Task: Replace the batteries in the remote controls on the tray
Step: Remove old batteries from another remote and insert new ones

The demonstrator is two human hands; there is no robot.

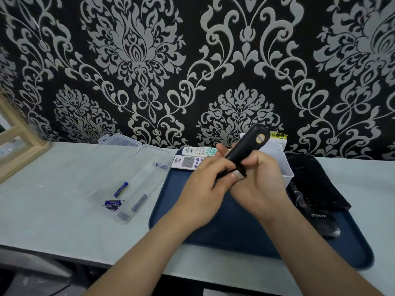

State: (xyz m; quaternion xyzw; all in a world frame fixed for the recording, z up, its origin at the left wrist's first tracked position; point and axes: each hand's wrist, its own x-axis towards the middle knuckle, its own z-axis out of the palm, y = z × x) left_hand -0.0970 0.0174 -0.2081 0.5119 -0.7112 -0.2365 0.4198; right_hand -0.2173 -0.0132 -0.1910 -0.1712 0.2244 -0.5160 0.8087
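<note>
- Wallpaper (pixel 192 60): black with a large pale grey leaf-and-scroll pattern, filling the whole background.
- Table (pixel 53 199): pale grey-green top, set against the wall.
- Wooden frame (pixel 19 146): light wood, standing at the table's far left end, cut off by the picture's edge.
- Yellow label (pixel 277 135): small, with black characters, low against the wall.
- Black bag (pixel 316 180): glossy and crumpled, lying at the right.

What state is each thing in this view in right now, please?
black remote: lifted above the tray, tilted, held by both hands; cover state unclear.
left hand: grips the black remote's lower end.
right hand: grips the black remote.
white remotes: two, lying flat on the tray, buttons up.
clear case: open on the table.
batteries: loose, lying in the clear case.
</note>
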